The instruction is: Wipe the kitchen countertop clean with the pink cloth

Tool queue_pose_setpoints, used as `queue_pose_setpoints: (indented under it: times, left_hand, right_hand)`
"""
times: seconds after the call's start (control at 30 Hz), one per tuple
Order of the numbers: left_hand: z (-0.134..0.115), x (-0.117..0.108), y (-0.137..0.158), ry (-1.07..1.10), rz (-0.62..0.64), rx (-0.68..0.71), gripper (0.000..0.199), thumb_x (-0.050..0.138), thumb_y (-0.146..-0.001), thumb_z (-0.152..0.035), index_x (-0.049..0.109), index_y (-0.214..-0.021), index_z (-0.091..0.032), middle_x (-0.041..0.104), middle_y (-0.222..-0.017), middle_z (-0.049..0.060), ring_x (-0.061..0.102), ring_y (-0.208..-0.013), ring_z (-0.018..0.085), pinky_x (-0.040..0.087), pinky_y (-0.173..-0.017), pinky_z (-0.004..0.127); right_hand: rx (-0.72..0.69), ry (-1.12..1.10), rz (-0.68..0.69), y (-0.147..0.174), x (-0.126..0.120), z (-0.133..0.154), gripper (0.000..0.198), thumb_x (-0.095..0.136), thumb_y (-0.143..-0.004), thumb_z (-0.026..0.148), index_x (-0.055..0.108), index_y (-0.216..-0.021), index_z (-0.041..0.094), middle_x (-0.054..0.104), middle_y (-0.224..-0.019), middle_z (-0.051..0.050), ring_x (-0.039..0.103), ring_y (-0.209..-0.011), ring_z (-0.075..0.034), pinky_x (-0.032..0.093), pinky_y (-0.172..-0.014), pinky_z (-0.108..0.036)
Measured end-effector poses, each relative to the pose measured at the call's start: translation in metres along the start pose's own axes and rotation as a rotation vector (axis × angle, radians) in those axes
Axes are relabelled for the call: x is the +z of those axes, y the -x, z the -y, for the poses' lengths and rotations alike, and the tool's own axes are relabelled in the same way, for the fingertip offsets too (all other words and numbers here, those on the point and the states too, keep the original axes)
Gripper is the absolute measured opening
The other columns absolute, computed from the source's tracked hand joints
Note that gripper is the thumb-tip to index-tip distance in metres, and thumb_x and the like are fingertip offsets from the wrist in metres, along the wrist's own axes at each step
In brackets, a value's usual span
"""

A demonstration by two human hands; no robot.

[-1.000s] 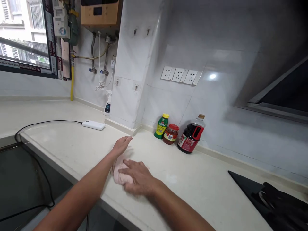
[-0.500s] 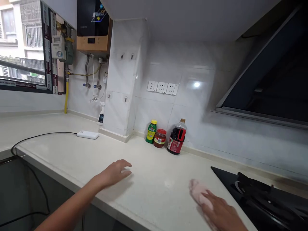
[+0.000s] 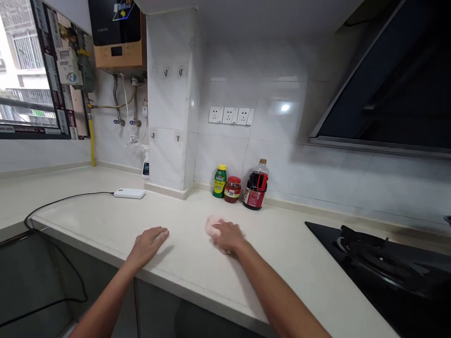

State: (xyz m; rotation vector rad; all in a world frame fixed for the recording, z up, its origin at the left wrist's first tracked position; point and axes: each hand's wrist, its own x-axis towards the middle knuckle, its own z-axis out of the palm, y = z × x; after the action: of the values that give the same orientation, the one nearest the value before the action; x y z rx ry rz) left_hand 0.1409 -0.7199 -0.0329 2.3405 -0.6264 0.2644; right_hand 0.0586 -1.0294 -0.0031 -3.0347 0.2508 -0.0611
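Observation:
A pink cloth (image 3: pixel 213 224) lies on the white countertop (image 3: pixel 183 263), under the fingers of my right hand (image 3: pixel 228 236), which presses on it and is slightly blurred. To the left, my left hand (image 3: pixel 147 244) hovers just above the counter near its front edge, holding nothing, with the thumb apart from the fingers. Beyond the cloth, against the tiled wall, stand a green bottle with a yellow cap (image 3: pixel 219 181), a red-lidded jar (image 3: pixel 232 189) and a large dark sauce bottle (image 3: pixel 256 187).
A black gas stove (image 3: pixel 380 263) is set into the counter at right, below a dark range hood (image 3: pixel 394 89). At left lie a white power bank (image 3: pixel 129 193) and its black cable (image 3: pixel 66 199). A spray bottle (image 3: pixel 145 163) stands behind the pillar (image 3: pixel 167 103).
My right hand has swept the pink cloth leftward and away from me, from beside the stove to mid-counter. My left hand has shifted a little left. The view has turned slightly.

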Motion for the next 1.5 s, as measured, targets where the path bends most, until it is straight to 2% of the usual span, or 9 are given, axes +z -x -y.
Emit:
queue_pose_setpoints:
  times: [0.17, 0.3, 0.43, 0.63, 0.8, 0.93, 1.13, 1.3, 1.5]
  left_hand:
    - [0.001, -0.003, 0.000, -0.023, -0.051, -0.001, 0.068, 0.026, -0.096, -0.065, 0.072, -0.122, -0.021, 0.069, -0.134, 0.007, 0.063, -0.125, 0.028, 0.049, -0.104, 0.037]
    - [-0.001, 0.000, 0.001, -0.096, -0.034, 0.026, 0.061, 0.026, -0.097, -0.060, 0.075, -0.107, -0.026, 0.075, -0.123, 0.004, 0.065, -0.119, 0.027, 0.048, -0.102, 0.037]
    - [-0.003, 0.005, 0.003, -0.176, 0.001, 0.042, 0.053, 0.035, -0.095, -0.060, 0.076, -0.107, -0.029, 0.072, -0.129, 0.006, 0.058, -0.129, 0.029, 0.041, -0.108, 0.043]
    - [-0.002, 0.013, 0.004, -0.261, 0.022, 0.048, 0.053, 0.045, -0.089, -0.061, 0.073, -0.118, -0.027, 0.063, -0.141, 0.012, 0.050, -0.137, 0.035, 0.034, -0.114, 0.053]
    - [-0.006, 0.016, 0.006, -0.347, 0.029, 0.075, 0.053, 0.045, -0.092, -0.061, 0.071, -0.122, -0.026, 0.057, -0.147, 0.013, 0.048, -0.139, 0.035, 0.033, -0.114, 0.053]
    - [-0.005, 0.017, 0.006, -0.356, 0.036, 0.105, 0.053, 0.044, -0.093, -0.061, 0.069, -0.124, -0.026, 0.053, -0.152, 0.013, 0.045, -0.142, 0.033, 0.031, -0.115, 0.052]
    - [-0.002, 0.016, 0.005, -0.307, 0.035, 0.097, 0.056, 0.042, -0.093, -0.064, 0.070, -0.124, -0.027, 0.059, -0.146, 0.012, 0.047, -0.140, 0.032, 0.033, -0.114, 0.052]
    - [0.002, 0.016, 0.003, -0.285, 0.031, 0.070, 0.051, 0.041, -0.094, -0.062, 0.071, -0.121, -0.031, 0.062, -0.143, 0.008, 0.051, -0.137, 0.030, 0.034, -0.113, 0.049]
    - [0.001, 0.014, 0.006, -0.327, 0.066, 0.108, 0.050, 0.044, -0.093, -0.062, 0.070, -0.124, -0.033, 0.057, -0.149, 0.007, 0.046, -0.141, 0.031, 0.034, -0.113, 0.052]
  right_hand:
    - [-0.381, -0.083, 0.033, 0.026, 0.007, 0.102, 0.065, 0.060, -0.082, 0.056, 0.053, -0.143, 0.035, 0.035, -0.163, -0.005, 0.039, -0.142, -0.031, 0.025, -0.115, -0.051]
    - [-0.518, -0.171, -0.019, 0.085, 0.010, 0.109, 0.056, 0.060, -0.082, 0.049, 0.060, -0.136, 0.033, 0.043, -0.158, -0.004, 0.047, -0.134, -0.029, 0.032, -0.111, -0.047]
    - [-0.352, -0.227, -0.110, 0.143, 0.018, 0.046, 0.049, 0.057, -0.081, 0.036, 0.064, -0.129, 0.033, 0.047, -0.155, -0.002, 0.049, -0.133, -0.028, 0.033, -0.110, -0.045]
    - [0.270, -0.124, -0.185, 0.211, 0.031, -0.117, 0.056, 0.041, -0.088, 0.048, 0.057, -0.137, 0.024, 0.054, -0.148, -0.011, 0.055, -0.126, -0.033, 0.039, -0.105, -0.048]
    - [0.655, 0.007, -0.185, 0.212, 0.016, -0.186, 0.061, 0.031, -0.090, 0.049, 0.060, -0.132, 0.015, 0.052, -0.146, -0.020, 0.052, -0.130, -0.039, 0.042, -0.101, -0.055]
    - [0.664, 0.001, -0.098, 0.156, -0.002, -0.149, 0.055, 0.034, -0.092, 0.039, 0.060, -0.132, 0.012, 0.056, -0.140, -0.023, 0.055, -0.126, -0.041, 0.040, -0.101, -0.058]
    - [0.149, -0.080, -0.108, 0.084, 0.005, -0.002, 0.053, 0.048, -0.090, 0.042, 0.058, -0.136, 0.018, 0.053, -0.148, -0.015, 0.048, -0.135, -0.033, 0.035, -0.108, -0.051]
    - [-0.277, -0.148, -0.110, 0.100, 0.025, 0.104, 0.046, 0.053, -0.089, 0.050, 0.060, -0.129, 0.028, 0.051, -0.151, -0.006, 0.042, -0.138, -0.028, 0.033, -0.111, -0.047]
    - [-0.283, -0.285, -0.241, 0.137, 0.039, 0.088, 0.039, 0.057, -0.090, 0.045, 0.064, -0.124, 0.029, 0.052, -0.150, -0.005, 0.042, -0.139, -0.028, 0.031, -0.112, -0.046]
